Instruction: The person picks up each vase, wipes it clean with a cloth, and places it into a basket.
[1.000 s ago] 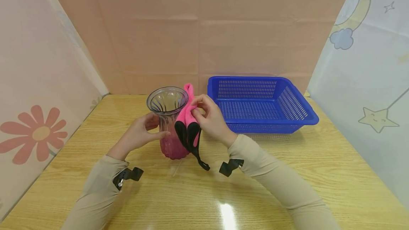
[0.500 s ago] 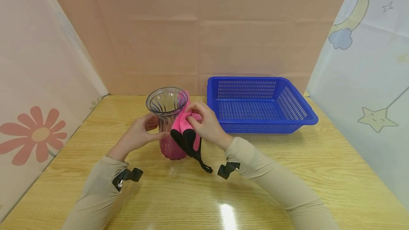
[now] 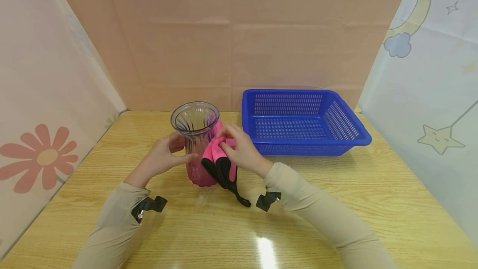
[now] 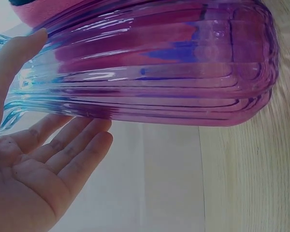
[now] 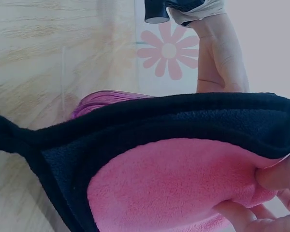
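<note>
A ribbed glass vase (image 3: 196, 157), clear at the rim and pink-purple below, stands upright on the table. My left hand (image 3: 158, 159) holds it from the left, thumb in front and fingers behind; in the left wrist view the fingers (image 4: 89, 150) touch one side of the vase (image 4: 159, 72). A folded pink plush cloth (image 3: 214, 148) with black edging and a hanging loop lies against the vase's right side. My right hand (image 3: 240, 148) pinches this cloth. Up close in the right wrist view, the fingertips (image 5: 275, 176) press into the pink cloth (image 5: 164, 179), which hides much of the vase.
A blue plastic basket (image 3: 306, 142) with slotted walls stands behind and right of my right hand. The wooden table (image 3: 201, 231) reaches to a peach backdrop (image 3: 231, 53), with patterned panels on both sides.
My right hand has moved a little down along the vase with the cloth, whose pink top dropped from above the rim to behind it. The left hand and vase stay nearly still.
</note>
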Tool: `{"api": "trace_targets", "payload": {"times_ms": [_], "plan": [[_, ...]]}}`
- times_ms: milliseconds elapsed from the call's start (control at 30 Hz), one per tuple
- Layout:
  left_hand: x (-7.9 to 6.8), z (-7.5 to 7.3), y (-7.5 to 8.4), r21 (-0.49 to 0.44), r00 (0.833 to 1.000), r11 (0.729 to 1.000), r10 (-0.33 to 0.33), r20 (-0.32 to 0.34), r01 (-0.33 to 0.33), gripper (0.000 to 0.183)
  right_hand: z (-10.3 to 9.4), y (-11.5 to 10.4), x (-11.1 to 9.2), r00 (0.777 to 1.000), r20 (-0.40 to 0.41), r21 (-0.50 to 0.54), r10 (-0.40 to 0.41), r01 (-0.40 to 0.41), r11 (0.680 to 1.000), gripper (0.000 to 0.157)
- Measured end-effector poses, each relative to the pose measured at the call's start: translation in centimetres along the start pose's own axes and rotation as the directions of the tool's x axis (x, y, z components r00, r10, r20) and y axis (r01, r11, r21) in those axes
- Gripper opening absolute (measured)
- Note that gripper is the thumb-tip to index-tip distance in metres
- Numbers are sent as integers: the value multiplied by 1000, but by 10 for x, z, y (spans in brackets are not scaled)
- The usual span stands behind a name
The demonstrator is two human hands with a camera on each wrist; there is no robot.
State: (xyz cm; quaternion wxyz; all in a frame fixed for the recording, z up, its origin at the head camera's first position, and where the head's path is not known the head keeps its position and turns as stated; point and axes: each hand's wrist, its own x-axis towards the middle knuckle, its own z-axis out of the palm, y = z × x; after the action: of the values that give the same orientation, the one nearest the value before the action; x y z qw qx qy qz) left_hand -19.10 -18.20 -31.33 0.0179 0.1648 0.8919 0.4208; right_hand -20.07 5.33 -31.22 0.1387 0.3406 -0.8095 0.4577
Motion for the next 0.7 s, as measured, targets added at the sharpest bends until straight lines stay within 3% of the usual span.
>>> {"api": "trace_targets", "payload": {"times_ms": [700], "plan": [[1, 2, -1, -3, 1000, 1000, 18, -9, -18, 55, 7, 12, -11, 997, 43, -10, 62, -62, 998, 12]]}}
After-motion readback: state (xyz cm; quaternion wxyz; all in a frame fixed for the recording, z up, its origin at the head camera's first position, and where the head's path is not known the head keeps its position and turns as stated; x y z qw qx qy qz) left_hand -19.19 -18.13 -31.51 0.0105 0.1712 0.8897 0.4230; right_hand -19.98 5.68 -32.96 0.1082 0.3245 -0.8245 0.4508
